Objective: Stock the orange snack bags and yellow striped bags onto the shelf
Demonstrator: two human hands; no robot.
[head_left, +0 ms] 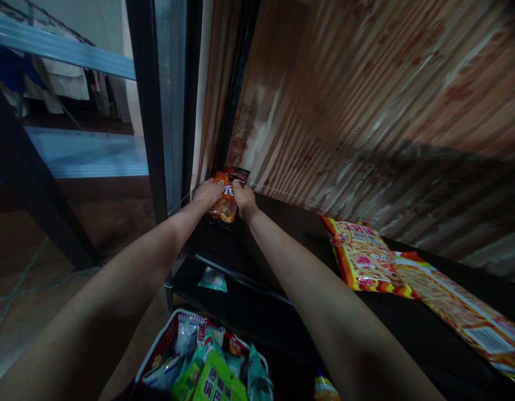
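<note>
Black shelf (297, 220): ran beside a striped curtain (344, 100).
Left hand (207, 193): gripped an orange bag (226, 209), fingers closed.
Right hand (244, 199): gripped its right side, likewise closed.

That's one left hand (208, 192), one right hand (244, 199), at least one orange packet (224, 209) between them! Two red-and-yellow bags (368, 253), one teal packet (213, 279), one basket (158, 341), and its packets (219, 379) are too jumbled to count!
</note>
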